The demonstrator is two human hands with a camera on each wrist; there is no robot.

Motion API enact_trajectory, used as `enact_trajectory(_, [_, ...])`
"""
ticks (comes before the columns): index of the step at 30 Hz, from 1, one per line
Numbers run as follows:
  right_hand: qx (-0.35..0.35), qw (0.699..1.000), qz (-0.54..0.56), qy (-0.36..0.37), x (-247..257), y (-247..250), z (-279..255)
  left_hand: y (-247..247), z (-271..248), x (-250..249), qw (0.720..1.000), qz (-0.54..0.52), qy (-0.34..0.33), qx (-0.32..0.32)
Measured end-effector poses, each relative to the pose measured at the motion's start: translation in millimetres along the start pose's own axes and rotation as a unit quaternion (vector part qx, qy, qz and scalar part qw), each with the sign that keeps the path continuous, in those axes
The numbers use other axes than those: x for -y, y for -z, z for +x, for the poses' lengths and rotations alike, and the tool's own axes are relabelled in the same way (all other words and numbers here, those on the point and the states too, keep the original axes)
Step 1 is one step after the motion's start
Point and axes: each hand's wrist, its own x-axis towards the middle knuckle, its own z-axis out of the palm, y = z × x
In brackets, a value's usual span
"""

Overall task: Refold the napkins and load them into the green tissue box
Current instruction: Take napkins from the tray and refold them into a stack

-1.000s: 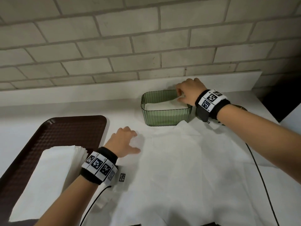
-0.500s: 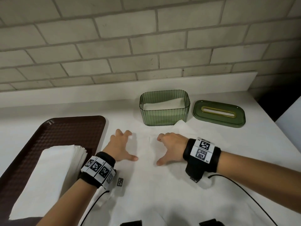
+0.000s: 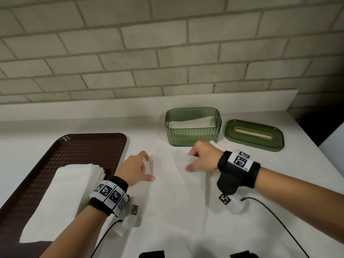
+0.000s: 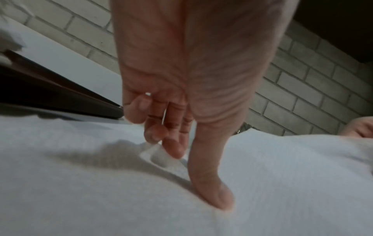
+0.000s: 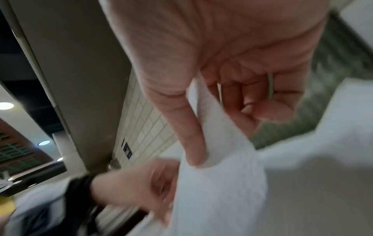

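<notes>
An unfolded white napkin (image 3: 176,202) lies spread on the white counter in front of me. My left hand (image 3: 149,167) rests on its left part; in the left wrist view the thumb (image 4: 214,194) presses flat on the napkin (image 4: 282,175) and the fingertips touch a small raised fold. My right hand (image 3: 190,162) pinches the napkin's far edge; the right wrist view shows the napkin (image 5: 222,183) lifted between thumb and fingers. The green tissue box (image 3: 193,138) stands open just beyond, with folded napkins inside.
The green lid (image 3: 254,135) with a gold slot lies right of the box. A brown tray (image 3: 74,151) at the left holds a stack of white napkins (image 3: 61,198). A brick wall and a low ledge close the back. Black cables trail from both wrists.
My right hand left the green box, came back to the napkin and has pinched and lifted its far edge. The left hand has stayed on the napkin.
</notes>
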Motion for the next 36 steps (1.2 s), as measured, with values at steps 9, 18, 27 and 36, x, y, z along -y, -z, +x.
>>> enact_trajectory(9, [-0.085, 0.980, 0.182, 0.017, -11.3, 71.6, -16.5, 11.0, -15.8, -22.1, 0.969, -0.225, -0.056, -0.083])
enact_trajectory(18, [-0.074, 0.846, 0.527, 0.006, -6.1, 29.0, -25.5, 8.2, -15.5, -83.2, 0.880, -0.472, 0.015, 0.058])
enact_trajectory(27, [-0.210, 0.892, 0.399, -0.003, -39.8, 63.5, -34.5, -5.0, 0.0, -76.6, 0.754, -0.632, 0.053, 0.171])
enact_trajectory(36, [-0.295, 0.934, 0.199, 0.010, -60.2, 49.2, -25.0, -17.6, 9.6, -96.3, 0.695, -0.702, 0.070, 0.142])
